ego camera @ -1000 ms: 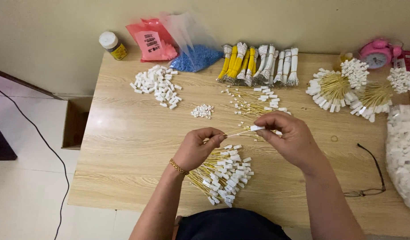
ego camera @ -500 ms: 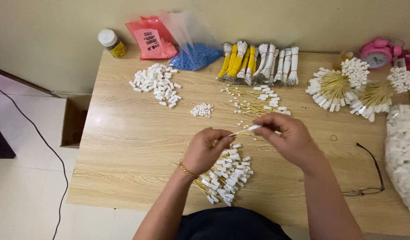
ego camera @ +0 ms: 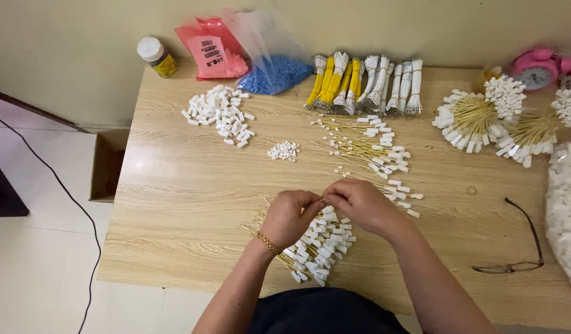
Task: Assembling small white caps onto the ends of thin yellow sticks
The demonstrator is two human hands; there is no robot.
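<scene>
Both forearms come in from the lower edge and bend inward so that the hands meet over the middle of the light wooden table (ego camera: 174, 204). The left hand (ego camera: 289, 216), with a thin gold bracelet (ego camera: 268, 242) at the wrist, is curled with its knuckles up, thumb and forefinger pressed together at its inner side. The right hand (ego camera: 358, 204) is cupped the same way, its fingertips touching those of the left. Whatever they pinch between them is too small to make out.

Directly beneath the hands, and partly covered by them, lies a heap of thin yellow wires tipped with small white plastic connectors (ego camera: 319, 247), near the front edge of the table.

At the back edge, a clear plastic bag (ego camera: 267, 43) stands open with small blue pieces (ego camera: 274, 74) piled in its bottom. A pink plastic bag (ego camera: 208, 46) leans just beside it, and a small yellow bottle with a white cap (ego camera: 155, 55) stands to its left; their contents cannot be told. A loose pile of white plastic connectors (ego camera: 220, 114) lies in front of the bags, well apart from the hands.
</scene>
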